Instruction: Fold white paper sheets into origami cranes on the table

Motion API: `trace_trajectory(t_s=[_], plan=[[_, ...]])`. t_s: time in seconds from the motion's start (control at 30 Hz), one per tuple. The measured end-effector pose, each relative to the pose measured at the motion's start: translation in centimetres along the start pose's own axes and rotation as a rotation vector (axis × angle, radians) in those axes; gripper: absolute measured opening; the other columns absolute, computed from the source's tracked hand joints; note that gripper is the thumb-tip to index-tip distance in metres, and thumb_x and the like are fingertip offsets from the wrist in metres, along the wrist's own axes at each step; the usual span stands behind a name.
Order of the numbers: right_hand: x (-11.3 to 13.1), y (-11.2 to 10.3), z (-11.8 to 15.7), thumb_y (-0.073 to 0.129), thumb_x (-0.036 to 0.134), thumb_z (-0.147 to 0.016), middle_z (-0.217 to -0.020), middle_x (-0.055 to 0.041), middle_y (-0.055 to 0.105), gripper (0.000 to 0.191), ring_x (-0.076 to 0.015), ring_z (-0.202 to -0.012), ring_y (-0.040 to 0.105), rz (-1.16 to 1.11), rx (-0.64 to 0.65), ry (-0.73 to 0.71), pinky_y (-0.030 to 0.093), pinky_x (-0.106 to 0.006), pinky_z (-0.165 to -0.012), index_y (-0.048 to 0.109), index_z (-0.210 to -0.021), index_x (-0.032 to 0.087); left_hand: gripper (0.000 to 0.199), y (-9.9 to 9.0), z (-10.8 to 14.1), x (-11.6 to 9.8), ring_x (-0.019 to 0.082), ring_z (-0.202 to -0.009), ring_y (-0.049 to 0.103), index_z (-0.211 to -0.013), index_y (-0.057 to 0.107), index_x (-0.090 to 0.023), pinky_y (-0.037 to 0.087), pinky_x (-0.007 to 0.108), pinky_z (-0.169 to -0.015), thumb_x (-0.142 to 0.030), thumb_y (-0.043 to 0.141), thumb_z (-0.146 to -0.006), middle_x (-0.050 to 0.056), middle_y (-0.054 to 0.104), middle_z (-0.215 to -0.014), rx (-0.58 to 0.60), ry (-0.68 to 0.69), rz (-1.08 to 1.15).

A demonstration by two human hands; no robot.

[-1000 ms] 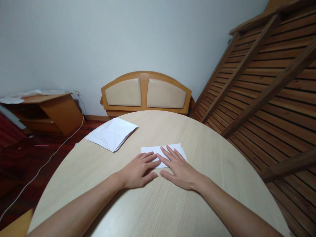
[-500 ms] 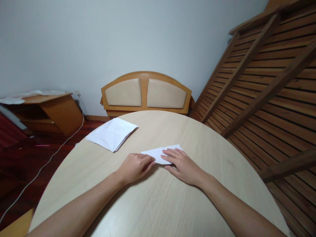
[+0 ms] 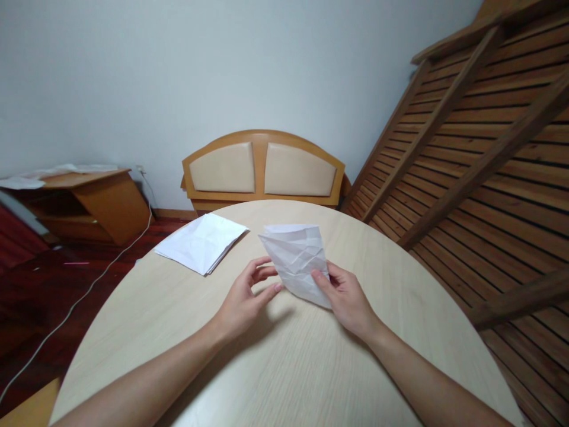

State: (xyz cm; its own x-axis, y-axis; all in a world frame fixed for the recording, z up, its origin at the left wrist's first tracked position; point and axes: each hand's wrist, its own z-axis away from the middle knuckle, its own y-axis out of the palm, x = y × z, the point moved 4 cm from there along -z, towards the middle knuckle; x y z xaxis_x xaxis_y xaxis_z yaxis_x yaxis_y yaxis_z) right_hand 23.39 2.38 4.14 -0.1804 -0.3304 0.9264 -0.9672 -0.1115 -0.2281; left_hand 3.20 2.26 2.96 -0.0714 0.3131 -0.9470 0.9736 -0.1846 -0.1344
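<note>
A creased, folded sheet of white paper (image 3: 299, 261) is tilted up off the round wooden table (image 3: 284, 367). My right hand (image 3: 349, 296) grips its right edge, thumb on the near face and fingers behind. Beside the paper's left edge is my left hand (image 3: 249, 296), its thumb and fingers apart in a loose curve. Its fingertips come close to the sheet; whether they touch it I cannot tell. Farther left on the table lies a stack of white paper (image 3: 202, 242).
A bed headboard (image 3: 262, 163) with two padded panels stands behind the table. Slatted wooden boards (image 3: 466, 154) lean at the right. On the left are a low wooden cabinet (image 3: 102, 204) and a white cable (image 3: 95, 279) running across the dark red floor.
The folded paper has come up off the table and partly opened out, its creased face showing. My right hand went from lying flat on it to gripping its edge; my left hand let go.
</note>
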Motion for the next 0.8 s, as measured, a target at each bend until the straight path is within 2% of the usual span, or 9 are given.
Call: trace_trajectory(t_s=[0.1,0.17,0.27,0.4,0.6,0.7,0.8], plan=[[-0.6,0.7,0.2,0.062,0.063,-0.084,-0.080,-0.0047,0.068,0.043,-0.0224,-0.076,0.062,-0.150,-0.010,0.132,0.051,-0.032,-0.067,0.067,-0.083,0.021,0.038,0.6,0.3,-0.2,0.023,-0.100,0.067,-0.109,0.061,-0.018,0.050,0.039,-0.092,-0.043,0.072,-0.083,0.011,0.071,-0.108,-0.009,-0.065,0.065],[-0.6,0.8,0.3,0.065,0.065,-0.080,-0.075,-0.0039,0.067,0.045,-0.0213,-0.072,0.061,-0.175,-0.005,0.160,0.050,-0.032,-0.064,0.067,-0.080,0.020,0.037,0.6,0.3,-0.1,0.020,-0.085,0.067,-0.095,0.062,-0.017,0.052,0.033,-0.079,-0.048,0.074,-0.079,0.008,0.072,-0.093,-0.037,-0.117,0.112],[-0.7,0.9,0.2,0.068,0.064,-0.078,-0.075,-0.0035,0.067,0.045,-0.0194,-0.068,0.060,-0.189,0.032,0.172,0.048,-0.030,-0.062,0.068,-0.078,0.019,0.040,0.4,0.2,0.1,0.014,-0.066,0.060,-0.081,0.060,-0.017,0.045,0.025,-0.060,-0.053,0.076,-0.074,0.002,0.066,-0.073,-0.069,-0.189,0.146],[-1.5,0.6,-0.1,0.073,0.057,-0.077,-0.078,-0.0045,0.070,0.042,-0.0176,-0.067,0.061,-0.213,0.078,0.221,0.048,-0.029,-0.061,0.071,-0.081,0.016,0.042,0.2,0.2,0.5,0.010,-0.051,0.050,-0.077,0.056,-0.018,0.037,0.021,-0.050,-0.053,0.077,-0.072,-0.004,0.057,-0.057,-0.084,-0.272,0.152],[-3.0,0.5,-0.2,0.072,0.053,-0.079,-0.078,-0.0046,0.071,0.038,-0.0174,-0.068,0.063,-0.231,0.135,0.258,0.049,-0.029,-0.061,0.070,-0.086,0.016,0.038,0.0,0.1,1.4,0.011,-0.051,0.053,-0.083,0.058,-0.017,0.037,0.021,-0.049,-0.049,0.077,-0.072,-0.004,0.059,-0.056,-0.074,-0.315,0.139],[-3.2,0.5,-0.3,0.071,0.050,-0.080,-0.089,-0.0063,0.074,0.037,-0.0201,-0.077,0.066,-0.277,0.164,0.236,0.052,-0.033,-0.070,0.073,-0.097,0.018,0.033,-0.3,0.0,1.8,0.012,-0.054,0.055,-0.089,0.063,-0.016,0.039,0.022,-0.051,-0.044,0.074,-0.076,-0.002,0.061,-0.060,-0.056,-0.309,0.124],[-3.4,0.2,-0.3,0.067,0.052,-0.082,-0.100,-0.0081,0.075,0.040,-0.0224,-0.084,0.067,-0.245,0.169,0.256,0.052,-0.034,-0.071,0.074,-0.105,0.020,0.026,-0.4,0.0,1.9,0.014,-0.059,0.058,-0.091,0.068,-0.016,0.042,0.024,-0.053,-0.039,0.070,-0.079,0.002,0.065,-0.067,-0.021,-0.279,0.095]])
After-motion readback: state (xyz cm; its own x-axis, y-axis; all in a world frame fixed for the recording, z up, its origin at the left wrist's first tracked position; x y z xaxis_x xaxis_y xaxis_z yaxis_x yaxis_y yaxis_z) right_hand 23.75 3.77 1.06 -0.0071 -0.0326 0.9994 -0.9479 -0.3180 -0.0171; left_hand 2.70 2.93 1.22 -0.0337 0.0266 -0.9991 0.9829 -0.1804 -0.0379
